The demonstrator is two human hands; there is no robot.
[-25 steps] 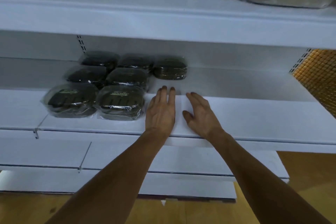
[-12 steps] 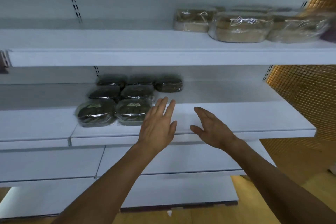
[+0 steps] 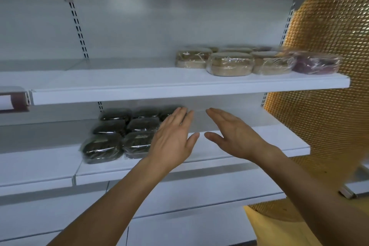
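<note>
Several dark wrapped packages (image 3: 111, 136) lie in rows on the left part of the middle white shelf (image 3: 249, 148). My left hand (image 3: 171, 140) hovers in front of their right side with straight fingers and holds nothing; it covers part of the rightmost packages. My right hand (image 3: 233, 136) is raised beside it, palm turned left, fingers straight and empty. On the upper shelf (image 3: 139, 84), to the right, sit several tan wrapped packages (image 3: 229, 64) and a purple wrapped package (image 3: 317, 64).
A gold mesh panel (image 3: 329, 66) closes off the right side. Lower white shelves (image 3: 179, 195) jut out below my forearms. A slotted upright (image 3: 78, 28) runs up the back wall. A shelf end with a label strip (image 3: 12, 98) shows at far left.
My view has tilted up, bringing the upper shelf and its packages into sight. Both hands have lifted off the middle shelf and now hover in front of it.
</note>
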